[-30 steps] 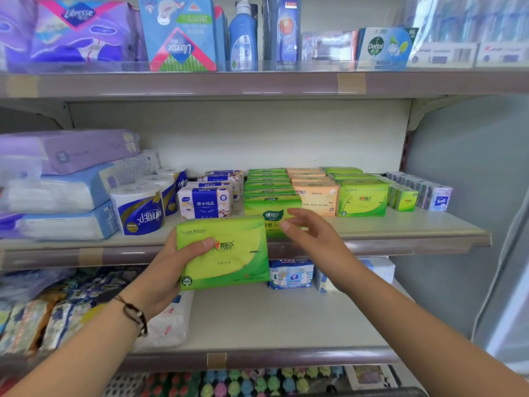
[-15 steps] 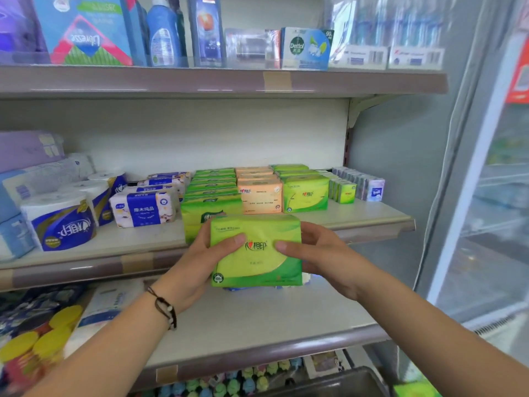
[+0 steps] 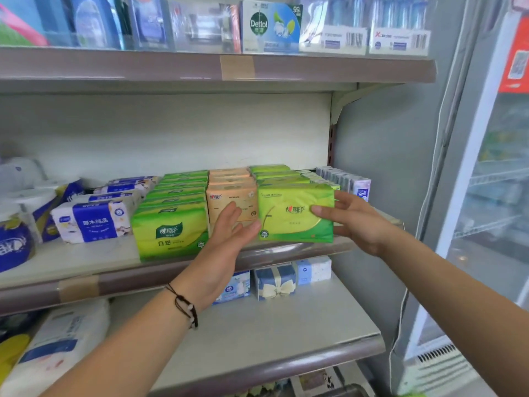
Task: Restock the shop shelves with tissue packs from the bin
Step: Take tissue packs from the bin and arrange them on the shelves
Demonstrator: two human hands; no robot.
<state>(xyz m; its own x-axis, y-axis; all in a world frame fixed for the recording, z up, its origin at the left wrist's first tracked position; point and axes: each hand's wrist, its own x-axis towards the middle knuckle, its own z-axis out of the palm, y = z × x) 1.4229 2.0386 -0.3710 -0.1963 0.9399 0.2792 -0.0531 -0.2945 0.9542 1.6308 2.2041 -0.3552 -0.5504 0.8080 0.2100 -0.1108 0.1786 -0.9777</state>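
Glossy rectangular green tissue pack [image 3: 296,212] in right hand [image 3: 353,222] grip; left hand [image 3: 232,234] released, flat-fingered.

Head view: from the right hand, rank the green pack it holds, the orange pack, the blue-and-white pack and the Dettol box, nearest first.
From the right hand:
1. Green pack, gripped by its right end at the shelf front.
2. Orange pack, next row left, behind the left hand.
3. Blue-and-white pack, far left on that shelf.
4. Dettol box, top shelf; close call with the blue-and-white pack.
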